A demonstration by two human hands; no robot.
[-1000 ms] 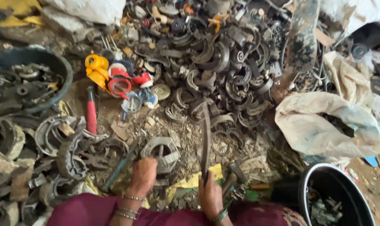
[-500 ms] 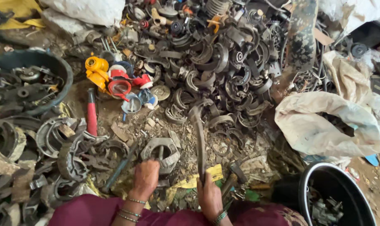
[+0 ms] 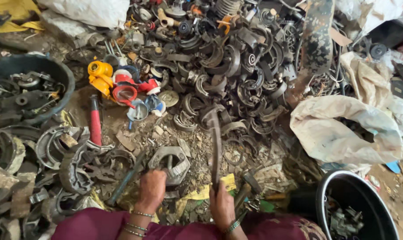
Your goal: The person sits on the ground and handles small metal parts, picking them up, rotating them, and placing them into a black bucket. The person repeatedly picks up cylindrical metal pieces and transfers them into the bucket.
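From the head view, my left hand (image 3: pixel 152 190) grips a rod stood on the curved metal shoe (image 3: pixel 170 162) lying on the dirt before me. My right hand (image 3: pixel 222 205) is closed around a long dark bar (image 3: pixel 216 144) reaching toward the scrap heap (image 3: pixel 228 75).

A crumpled off-white sack (image 3: pixel 343 129) lies open at the right of the frame. Another white sack (image 3: pixel 88 11) sits at the top left. No labels, signs or screens seem visible.

Dirt floor (image 3: pixel 134 129) strewn with debris; heap of curved metal brake shoes (image 3: pixel 228 75), red-handled tool (image 3: pixel 95 122), black tub (image 3: pixel 59 80), white sack (image 3: pixel 343 133), possibly plastic caps (image 3: pixel 126 89).
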